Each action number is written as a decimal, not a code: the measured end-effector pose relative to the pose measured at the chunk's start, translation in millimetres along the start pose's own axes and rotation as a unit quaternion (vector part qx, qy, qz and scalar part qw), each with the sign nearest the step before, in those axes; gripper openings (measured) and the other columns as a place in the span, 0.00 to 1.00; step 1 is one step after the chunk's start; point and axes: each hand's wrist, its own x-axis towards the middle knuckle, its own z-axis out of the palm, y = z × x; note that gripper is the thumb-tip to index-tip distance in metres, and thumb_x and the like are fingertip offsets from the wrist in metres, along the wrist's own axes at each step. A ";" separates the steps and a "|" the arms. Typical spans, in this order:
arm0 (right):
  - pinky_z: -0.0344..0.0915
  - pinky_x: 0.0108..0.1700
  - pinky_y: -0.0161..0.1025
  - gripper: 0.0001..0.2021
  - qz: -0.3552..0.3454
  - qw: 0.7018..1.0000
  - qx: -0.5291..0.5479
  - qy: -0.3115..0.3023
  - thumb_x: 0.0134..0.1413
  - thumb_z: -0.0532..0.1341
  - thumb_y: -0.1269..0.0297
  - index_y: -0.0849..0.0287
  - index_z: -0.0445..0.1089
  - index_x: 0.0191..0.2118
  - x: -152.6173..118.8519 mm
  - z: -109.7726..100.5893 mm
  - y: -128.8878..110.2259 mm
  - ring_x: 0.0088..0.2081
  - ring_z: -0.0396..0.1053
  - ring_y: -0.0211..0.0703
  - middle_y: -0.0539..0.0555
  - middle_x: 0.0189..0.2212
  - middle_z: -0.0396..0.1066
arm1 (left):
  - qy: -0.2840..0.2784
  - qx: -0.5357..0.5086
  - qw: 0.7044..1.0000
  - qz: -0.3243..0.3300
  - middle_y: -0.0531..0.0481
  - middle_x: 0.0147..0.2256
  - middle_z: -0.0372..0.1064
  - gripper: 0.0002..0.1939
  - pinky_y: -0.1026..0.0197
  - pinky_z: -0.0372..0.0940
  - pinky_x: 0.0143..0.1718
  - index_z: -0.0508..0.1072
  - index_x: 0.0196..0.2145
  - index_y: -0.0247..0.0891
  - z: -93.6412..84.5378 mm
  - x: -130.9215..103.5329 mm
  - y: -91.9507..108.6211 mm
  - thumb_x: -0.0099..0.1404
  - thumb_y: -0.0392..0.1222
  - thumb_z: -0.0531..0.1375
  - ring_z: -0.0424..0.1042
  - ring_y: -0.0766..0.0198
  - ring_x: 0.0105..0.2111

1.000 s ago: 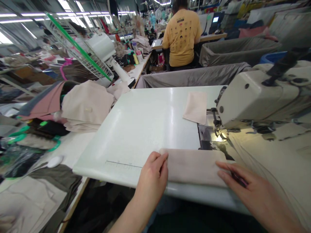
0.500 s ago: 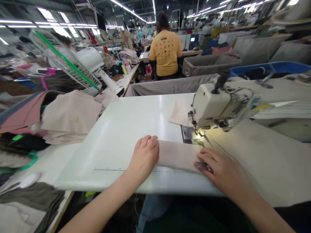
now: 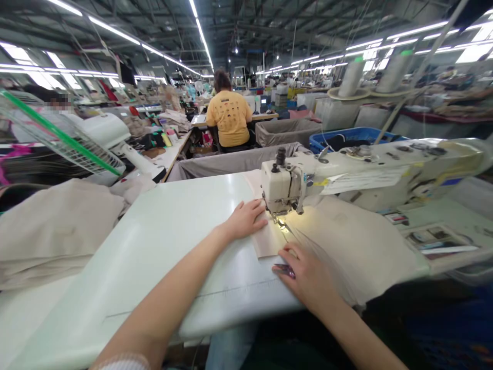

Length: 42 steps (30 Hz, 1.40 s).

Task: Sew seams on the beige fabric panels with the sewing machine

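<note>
A pale pink fabric strip [image 3: 268,241] lies on the white table [image 3: 215,267], its upper part beside the needle area of the sewing machine [image 3: 278,187]. My left hand [image 3: 246,219] rests with fingers apart on the strip, just left of the lit presser foot. Below the needle, my right hand [image 3: 308,275] has its fingers curled around small dark snips [image 3: 285,271], and its fingertips touch the near edge of the fabric. A larger beige cloth [image 3: 350,241] spreads to the right of the needle.
Stacked beige cloth [image 3: 57,221] lies at the left. Behind it is a fan with a green-edged guard [image 3: 57,131]. A person in a yellow shirt [image 3: 230,118] sits ahead, beyond a grey fabric bin [image 3: 231,163]. A tray of small items [image 3: 439,240] is at the right.
The strip has turned from crosswise to lengthwise and moved to the needle. My left hand has gone from gripping its left end to lying flat on it. The view has shifted right and up.
</note>
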 end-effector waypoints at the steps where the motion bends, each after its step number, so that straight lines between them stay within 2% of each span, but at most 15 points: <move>1: 0.69 0.38 0.40 0.09 0.006 1.000 0.000 0.005 0.63 0.63 0.60 0.56 0.71 0.46 0.4 0.7 -0.2 0.42 0.75 0.48 0.58 0.49 0.73 | -0.002 -0.007 1.000 0.009 0.41 0.64 0.59 0.20 0.37 0.52 0.64 0.66 0.59 0.43 0.8 3.5 -3.4 0.72 0.48 0.56 0.59 0.49 0.64; 7: 0.71 0.41 0.41 0.10 0.015 1.000 0.008 0.016 0.62 0.63 0.61 0.57 0.70 0.47 1.8 5.9 0.9 0.46 0.75 0.51 0.60 0.51 0.74 | -0.001 -0.021 0.999 0.033 0.42 0.59 0.66 0.20 0.42 0.55 0.63 0.70 0.57 0.43 -0.8 15.1 -11.4 0.70 0.48 0.57 0.64 0.48 0.60; 21: 0.68 0.38 0.40 0.07 0.017 0.999 0.021 0.025 0.63 0.61 0.61 0.56 0.70 0.43 4.9 6.4 2.5 0.43 0.74 0.49 0.58 0.47 0.74 | 0.011 -0.031 0.998 0.059 0.44 0.58 0.68 0.21 0.45 0.58 0.61 0.69 0.58 0.43 -0.3 21.1 -16.0 0.70 0.47 0.58 0.65 0.50 0.59; 26: 0.67 0.37 0.40 0.06 0.011 0.999 0.031 0.001 0.64 0.62 0.62 0.57 0.69 0.42 8.0 3.2 5.9 0.40 0.74 0.47 0.56 0.45 0.74 | 0.007 -0.021 0.998 0.055 0.43 0.57 0.69 0.20 0.45 0.58 0.62 0.70 0.57 0.42 0.8 20.0 -15.6 0.70 0.49 0.57 0.65 0.50 0.59; 33: 0.66 0.38 0.40 0.06 0.011 0.999 0.040 -0.012 0.62 0.63 0.63 0.58 0.69 0.42 17.6 -0.1 9.0 0.42 0.73 0.47 0.55 0.44 0.74 | 0.003 0.005 0.998 0.056 0.42 0.59 0.68 0.19 0.44 0.56 0.64 0.71 0.56 0.40 -2.3 26.4 -19.5 0.71 0.47 0.56 0.64 0.51 0.59; 37: 0.67 0.37 0.40 0.05 0.008 0.999 0.033 -0.016 0.63 0.63 0.63 0.58 0.71 0.40 18.9 -1.5 10.0 0.40 0.74 0.47 0.54 0.42 0.75 | 0.016 0.043 0.998 0.037 0.41 0.54 0.71 0.14 0.41 0.58 0.63 0.75 0.50 0.39 -5.5 20.4 -1.9 0.72 0.44 0.55 0.66 0.49 0.57; 40: 0.68 0.39 0.41 0.05 0.003 0.999 0.037 -0.012 0.62 0.62 0.65 0.58 0.72 0.43 14.0 -1.0 11.7 0.42 0.75 0.48 0.56 0.47 0.75 | 0.043 0.038 0.998 0.033 0.39 0.45 0.74 0.13 0.45 0.67 0.55 0.76 0.42 0.35 -0.1 -2.7 26.4 0.72 0.37 0.52 0.72 0.50 0.49; 42: 0.70 0.41 0.41 0.08 0.003 0.999 0.039 -0.012 0.61 0.62 0.67 0.57 0.73 0.46 10.1 -0.2 13.1 0.42 0.76 0.48 0.57 0.49 0.75 | 0.053 -0.006 0.995 0.079 0.40 0.46 0.74 0.12 0.48 0.70 0.52 0.76 0.44 0.37 6.2 -23.9 45.3 0.70 0.34 0.53 0.73 0.52 0.48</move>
